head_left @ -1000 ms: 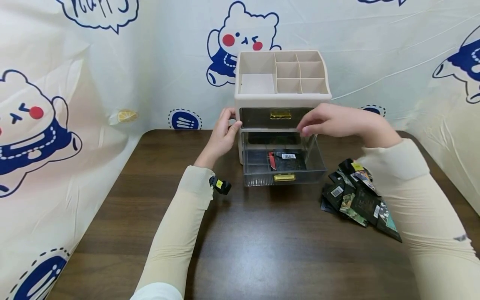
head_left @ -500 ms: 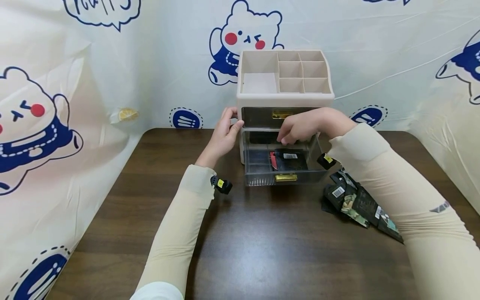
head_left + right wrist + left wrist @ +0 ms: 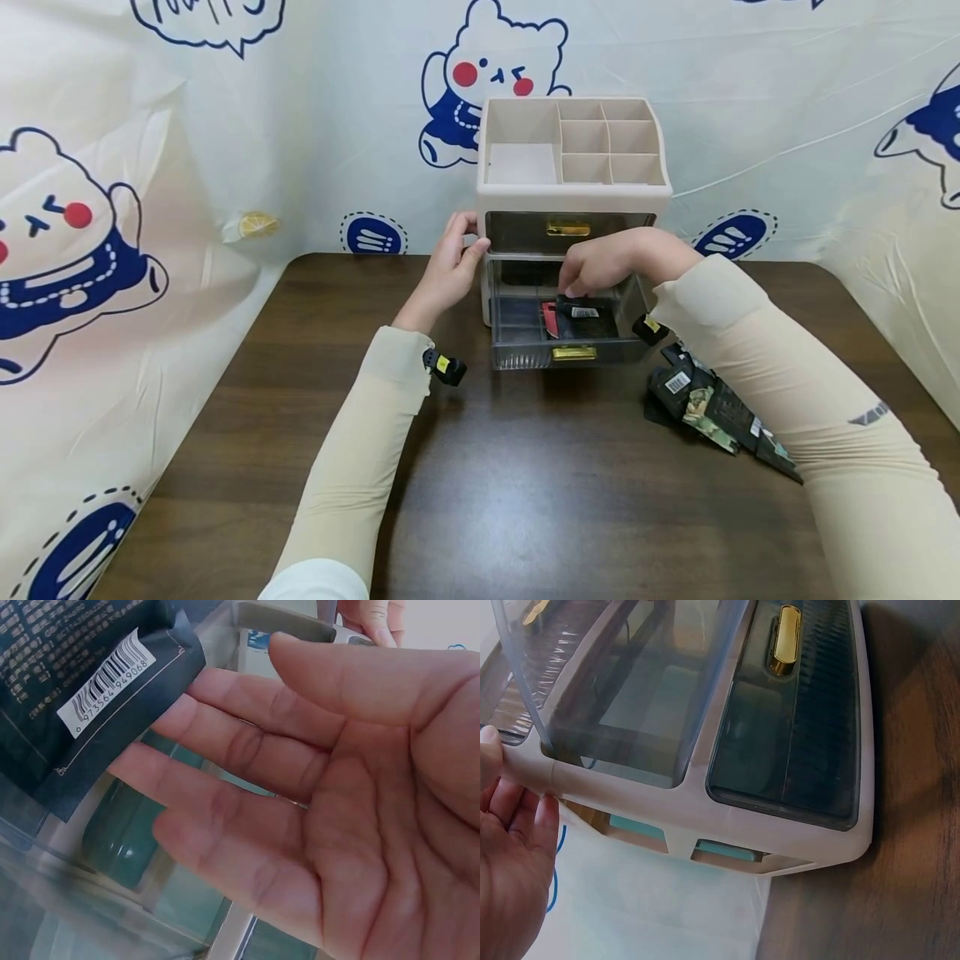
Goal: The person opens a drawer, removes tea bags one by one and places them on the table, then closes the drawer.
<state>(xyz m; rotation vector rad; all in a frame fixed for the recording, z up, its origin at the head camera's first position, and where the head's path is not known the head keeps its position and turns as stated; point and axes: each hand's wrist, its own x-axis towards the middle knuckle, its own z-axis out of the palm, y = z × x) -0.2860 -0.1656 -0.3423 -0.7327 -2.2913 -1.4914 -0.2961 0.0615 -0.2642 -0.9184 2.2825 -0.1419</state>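
A white desktop drawer organizer [image 3: 574,193] stands at the back of the table with its middle drawer [image 3: 517,354] pulled out. My left hand [image 3: 450,271] holds the organizer's left side, thumb on the front frame and fingers against the side wall. Inside the drawer lies a black packet [image 3: 82,697] with a white barcode label, beside a red-edged piece [image 3: 550,320]. My right hand [image 3: 609,260] reaches into the drawer over its right side. In the right wrist view its extended fingers [image 3: 247,750] reach under the packet's edge, while the thumb stays apart from it.
A pile of dark packets [image 3: 701,404] lies on the brown table [image 3: 525,500] right of the drawer, partly hidden by the right sleeve. Above the pulled-out drawer is a shut drawer with a gold handle [image 3: 567,228]. Open compartments [image 3: 607,137] form the organizer's top.
My right hand has moved left and down into the open drawer, to the black packet. That packet's back edge now sits slightly raised. My left hand stays at the organizer's side.
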